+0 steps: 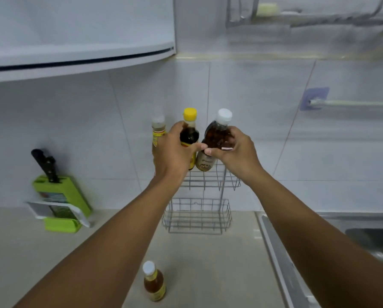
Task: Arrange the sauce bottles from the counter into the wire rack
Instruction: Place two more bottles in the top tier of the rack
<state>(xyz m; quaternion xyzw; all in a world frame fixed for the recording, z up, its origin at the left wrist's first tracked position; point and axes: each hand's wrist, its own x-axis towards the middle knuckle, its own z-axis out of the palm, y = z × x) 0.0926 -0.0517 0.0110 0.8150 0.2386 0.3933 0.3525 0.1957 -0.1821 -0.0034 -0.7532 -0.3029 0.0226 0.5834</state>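
A two-tier wire rack (pixel 197 215) hangs on the tiled wall above the counter. My left hand (pixel 175 152) grips a dark sauce bottle with a yellow cap (pixel 189 130) at the upper tier. My right hand (pixel 235 152) holds a brown bottle with a white cap (pixel 217 134), tilted left and touching the yellow-capped one. Behind my left hand stands a pale-capped yellow-label bottle (pixel 157 130) in the upper tier. An amber bottle with a white cap (pixel 154 282) stands on the counter near the front. The lower basket holds nothing.
A green knife block (pixel 61 196) with a black-handled knife (pixel 45 164) stands at the left by the wall. A steel sink (pixel 364 236) lies to the right. An overhead cabinet (pixel 75 41) hangs at upper left, and a towel rail (pixel 353 103) is on the right wall.
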